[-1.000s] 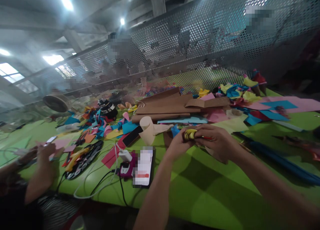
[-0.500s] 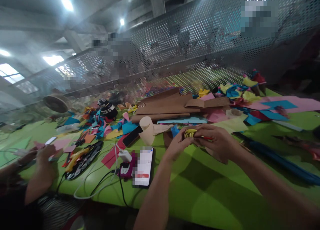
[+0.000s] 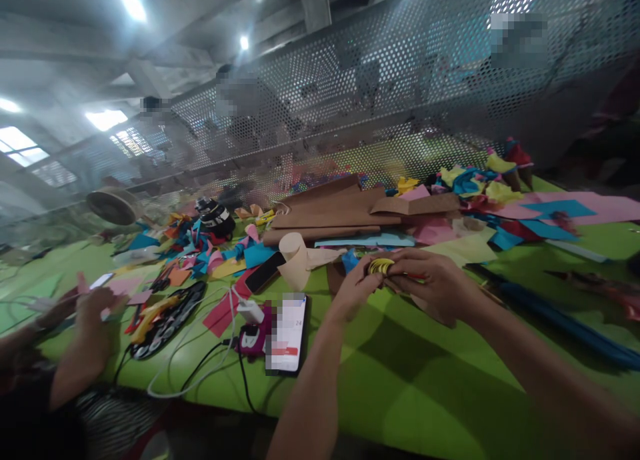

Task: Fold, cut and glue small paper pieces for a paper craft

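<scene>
Above the green table [image 3: 415,387], both my hands meet around a small yellow ridged paper piece [image 3: 381,267], its folds curved like stacked rings. My left hand [image 3: 356,290] pinches its left side with thumb and fingers closed. From the other side my right hand [image 3: 433,277] has its fingertips closed on the same piece. A sliver of red shows between the right fingers; what it belongs to is unclear. Behind my left hand lies a blue paper scrap [image 3: 351,260], and to its left stands a beige paper cone [image 3: 295,253].
Left of my forearm are a lit phone [image 3: 289,333], a magenta power socket [image 3: 251,340] with cables, and a dark phone [image 3: 265,272]. Brown paper sheets [image 3: 330,210] lie behind. A folded blue umbrella-like item [image 3: 560,317] lies right. A co-worker's hands [image 3: 95,303] handle pink paper at far left.
My hands and the yellow paper piece stay almost in place, with only slight finger movement. At the far left, the co-worker's hands and pink paper have shifted a little.
</scene>
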Demonstrator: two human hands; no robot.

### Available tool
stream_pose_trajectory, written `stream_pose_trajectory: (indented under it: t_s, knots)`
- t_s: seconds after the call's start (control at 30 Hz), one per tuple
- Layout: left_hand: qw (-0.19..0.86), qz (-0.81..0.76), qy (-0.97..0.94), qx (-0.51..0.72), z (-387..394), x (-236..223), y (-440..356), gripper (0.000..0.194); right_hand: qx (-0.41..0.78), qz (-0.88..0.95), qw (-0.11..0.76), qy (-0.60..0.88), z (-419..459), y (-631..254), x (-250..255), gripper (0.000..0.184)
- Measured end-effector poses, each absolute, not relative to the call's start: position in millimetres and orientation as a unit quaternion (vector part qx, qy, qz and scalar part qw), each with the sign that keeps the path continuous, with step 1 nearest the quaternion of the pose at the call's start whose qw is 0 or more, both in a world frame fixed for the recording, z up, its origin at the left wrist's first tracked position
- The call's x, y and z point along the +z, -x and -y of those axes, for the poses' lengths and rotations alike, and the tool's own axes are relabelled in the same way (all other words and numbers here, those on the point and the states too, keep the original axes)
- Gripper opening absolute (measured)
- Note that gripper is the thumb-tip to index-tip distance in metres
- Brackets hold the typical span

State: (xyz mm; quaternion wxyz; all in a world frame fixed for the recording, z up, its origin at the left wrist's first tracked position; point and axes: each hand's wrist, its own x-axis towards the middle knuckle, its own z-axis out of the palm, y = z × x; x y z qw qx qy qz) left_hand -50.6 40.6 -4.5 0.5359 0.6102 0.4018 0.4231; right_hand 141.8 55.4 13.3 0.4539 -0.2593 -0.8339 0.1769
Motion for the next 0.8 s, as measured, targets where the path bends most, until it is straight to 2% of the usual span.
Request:
stream_pose_trajectory:
  t_s: [0.2, 0.8]
  knots:
    - [0.529, -0.419, -0.609, 0.418, -37.5, 4.2, 48.0, 0.047, 0.178, 0.831, 0.456, 0.263, -55.6, -141.5, 13.2, 0.019]
    - [0.543, -0.401, -0.594, 0.437, -35.7, 8.8, 48.7, 0.040, 0.164, 0.836, 0.459, 0.253, -58.4, -143.0, 8.6, 0.019]
